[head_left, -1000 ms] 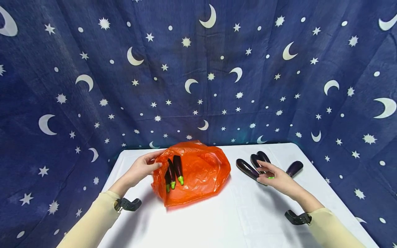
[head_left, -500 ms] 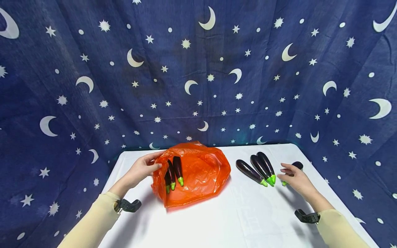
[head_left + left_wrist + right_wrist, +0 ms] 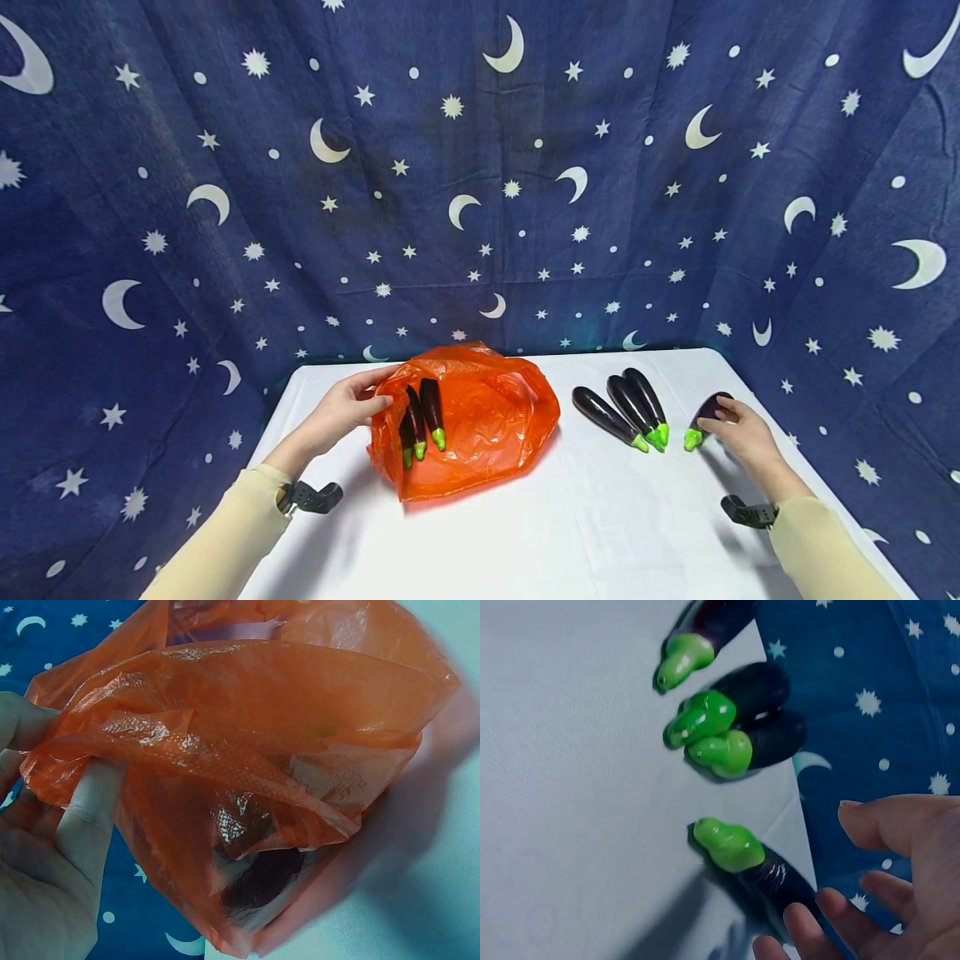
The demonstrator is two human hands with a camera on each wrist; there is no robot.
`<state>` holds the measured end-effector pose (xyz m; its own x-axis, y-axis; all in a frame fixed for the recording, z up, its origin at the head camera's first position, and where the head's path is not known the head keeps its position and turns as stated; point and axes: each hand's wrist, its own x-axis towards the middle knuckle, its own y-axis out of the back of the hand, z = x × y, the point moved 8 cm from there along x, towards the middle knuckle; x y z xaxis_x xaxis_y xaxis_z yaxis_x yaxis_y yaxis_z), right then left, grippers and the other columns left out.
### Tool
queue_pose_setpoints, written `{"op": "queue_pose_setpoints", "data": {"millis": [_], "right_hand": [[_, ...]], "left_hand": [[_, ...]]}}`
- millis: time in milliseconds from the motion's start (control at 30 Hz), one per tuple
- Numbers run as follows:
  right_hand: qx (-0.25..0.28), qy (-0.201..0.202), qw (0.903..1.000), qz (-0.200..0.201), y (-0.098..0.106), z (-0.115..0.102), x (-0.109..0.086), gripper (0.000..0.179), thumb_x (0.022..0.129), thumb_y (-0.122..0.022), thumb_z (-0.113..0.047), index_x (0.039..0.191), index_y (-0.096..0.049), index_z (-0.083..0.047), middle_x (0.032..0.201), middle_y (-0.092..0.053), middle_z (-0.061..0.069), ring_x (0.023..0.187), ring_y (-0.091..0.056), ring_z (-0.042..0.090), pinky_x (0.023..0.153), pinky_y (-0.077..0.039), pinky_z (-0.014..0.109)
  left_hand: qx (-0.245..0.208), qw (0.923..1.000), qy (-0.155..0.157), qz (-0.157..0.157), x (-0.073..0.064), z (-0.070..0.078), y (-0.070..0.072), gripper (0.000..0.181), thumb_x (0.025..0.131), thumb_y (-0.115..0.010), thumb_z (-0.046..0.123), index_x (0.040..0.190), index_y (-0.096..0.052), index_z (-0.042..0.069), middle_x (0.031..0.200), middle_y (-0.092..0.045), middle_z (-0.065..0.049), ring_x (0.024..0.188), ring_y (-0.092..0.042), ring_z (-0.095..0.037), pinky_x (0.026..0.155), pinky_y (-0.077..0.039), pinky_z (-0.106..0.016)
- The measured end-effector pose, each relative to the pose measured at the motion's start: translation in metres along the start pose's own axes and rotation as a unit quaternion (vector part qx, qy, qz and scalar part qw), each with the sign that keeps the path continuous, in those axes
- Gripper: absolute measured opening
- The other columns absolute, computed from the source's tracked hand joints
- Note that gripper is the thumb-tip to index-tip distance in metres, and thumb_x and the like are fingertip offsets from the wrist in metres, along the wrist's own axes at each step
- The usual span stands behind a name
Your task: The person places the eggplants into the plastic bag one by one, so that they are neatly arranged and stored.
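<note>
My left hand (image 3: 347, 414) pinches the rim of an orange-red plastic bag (image 3: 491, 446), its mouth spread towards me. Inside, against the bag's left side, lie dark purple eggplants (image 3: 432, 408) with green stem ends. In the left wrist view, thumb and fingers grip the bunched film (image 3: 82, 761), and a dark shape shows through it. At the right, my right hand (image 3: 745, 435) reaches over a single eggplant (image 3: 707, 412) lying on the table. The right wrist view shows its thumb apart from the fingers, with fingertips (image 3: 802, 919) at the dark end of that eggplant (image 3: 735, 851).
Three more eggplants (image 3: 633, 402) lie close together between the bag and my right hand, green ends towards me. All rest on a white-covered table (image 3: 517, 542). A blue cloth (image 3: 480, 208) with moons and stars hangs behind and at both sides.
My right hand has moved right, away from the three grouped eggplants, to the lone eggplant at the right. My left hand and the bag have stayed in place.
</note>
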<state>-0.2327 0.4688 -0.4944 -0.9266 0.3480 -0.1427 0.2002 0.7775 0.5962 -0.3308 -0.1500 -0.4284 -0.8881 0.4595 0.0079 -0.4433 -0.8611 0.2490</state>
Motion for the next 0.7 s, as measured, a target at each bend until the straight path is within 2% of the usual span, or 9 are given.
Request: {"op": "queue_pose_setpoints", "data": {"millis": [100,200,267,333,467,567,700], "right_hand": [[0.005,-0.01,0.9999,0.013,0.003,0.007,0.005,0.084,0.098,-0.063,-0.023,0.155,-0.016,0.016,0.147,-0.033,0.041,0.132,-0.04,0.052,0.095,-0.049,0.045],[0.018,-0.024,0.9993,0.022,0.005,0.014,0.01,0.086,0.098,-0.063,-0.024,0.155,-0.014,0.016,0.145,-0.034,0.04,0.127,-0.044,0.049,0.08,-0.052,0.032],[0.032,-0.039,0.9985,0.023,0.006,0.018,0.013,0.087,0.098,-0.063,-0.025,0.156,-0.011,0.015,0.146,-0.033,0.04,0.129,-0.043,0.049,0.079,-0.055,0.032],[0.054,-0.058,0.9966,0.022,0.006,0.023,0.016,0.09,0.098,-0.063,-0.026,0.157,-0.006,0.013,0.149,-0.029,0.041,0.133,-0.04,0.052,0.085,-0.057,0.041],[0.091,-0.097,0.9909,0.019,0.008,0.032,0.023,0.095,0.098,-0.063,-0.027,0.157,0.001,0.012,0.155,-0.018,0.043,0.14,-0.032,0.057,0.101,-0.049,0.055],[0.11,-0.117,0.9868,0.02,0.008,0.037,0.026,0.097,0.098,-0.063,-0.027,0.157,0.005,0.011,0.157,-0.013,0.043,0.14,-0.031,0.058,0.103,-0.047,0.054],[0.134,-0.135,0.9815,0.025,0.007,0.041,0.031,0.099,0.098,-0.063,-0.027,0.157,0.007,0.009,0.16,-0.009,0.041,0.141,-0.031,0.056,0.093,-0.056,0.045]], "left_hand": [[0.0,1.0,-0.002,-0.003,0.0,0.001,0.0,0.056,0.098,-0.066,0.008,0.152,-0.05,0.009,0.131,-0.063,-0.021,0.096,-0.068,-0.021,0.072,-0.06,-0.036],[0.0,1.0,-0.004,-0.004,-0.001,0.002,0.0,0.055,0.098,-0.066,0.008,0.152,-0.05,0.009,0.131,-0.064,-0.021,0.096,-0.068,-0.021,0.071,-0.06,-0.035],[-0.002,1.0,-0.003,-0.004,-0.001,0.002,0.0,0.055,0.098,-0.066,0.008,0.151,-0.05,0.009,0.131,-0.064,-0.021,0.095,-0.068,-0.021,0.07,-0.059,-0.035],[-0.005,1.0,-0.002,-0.004,-0.001,0.002,0.0,0.055,0.098,-0.066,0.008,0.151,-0.05,0.009,0.131,-0.064,-0.021,0.094,-0.068,-0.02,0.07,-0.06,-0.036],[-0.008,1.0,0.005,-0.001,-0.001,0.001,0.0,0.055,0.098,-0.066,0.008,0.151,-0.051,0.009,0.13,-0.064,-0.02,0.093,-0.068,-0.02,0.069,-0.06,-0.036],[-0.007,0.9999,0.008,0.002,0.0,0.001,0.0,0.056,0.098,-0.066,0.007,0.151,-0.051,0.009,0.13,-0.065,-0.019,0.092,-0.068,-0.02,0.069,-0.06,-0.036],[-0.003,0.9999,0.009,0.006,0.0,0.001,0.001,0.056,0.097,-0.066,0.008,0.151,-0.051,0.009,0.127,-0.066,-0.017,0.091,-0.067,-0.02,0.069,-0.059,-0.036]]}}
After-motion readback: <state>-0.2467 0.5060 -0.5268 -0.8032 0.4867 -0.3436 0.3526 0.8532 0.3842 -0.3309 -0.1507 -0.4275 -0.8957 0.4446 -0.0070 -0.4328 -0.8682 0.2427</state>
